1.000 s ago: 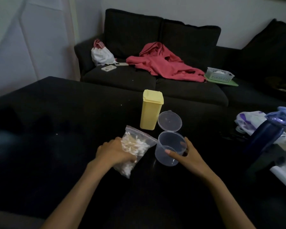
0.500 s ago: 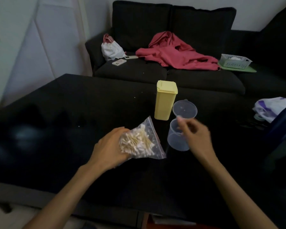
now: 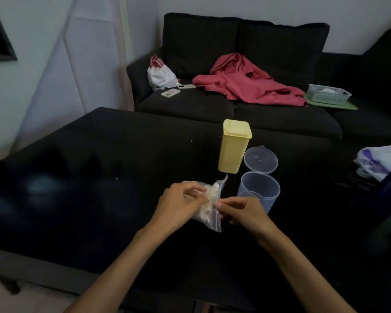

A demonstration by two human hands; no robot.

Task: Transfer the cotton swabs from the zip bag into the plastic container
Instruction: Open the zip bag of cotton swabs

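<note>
A clear zip bag full of white cotton swabs hangs just above the black table, held between both hands. My left hand grips its left side. My right hand pinches its right edge. Just right of the bag stands the clear round plastic container, upright and open, with its hinged lid flipped back behind it. I see no swabs inside the container. My right hand hides part of its lower wall.
A tall yellow lidded box stands behind the bag. A white and purple plastic bag lies at the table's right edge beside a dark blue object. Beyond the black table is a dark sofa with a red garment and a basket.
My right hand left the container and came to the bag's right edge. My left hand lifted and turned the bag toward the middle. The container stays where it was.
</note>
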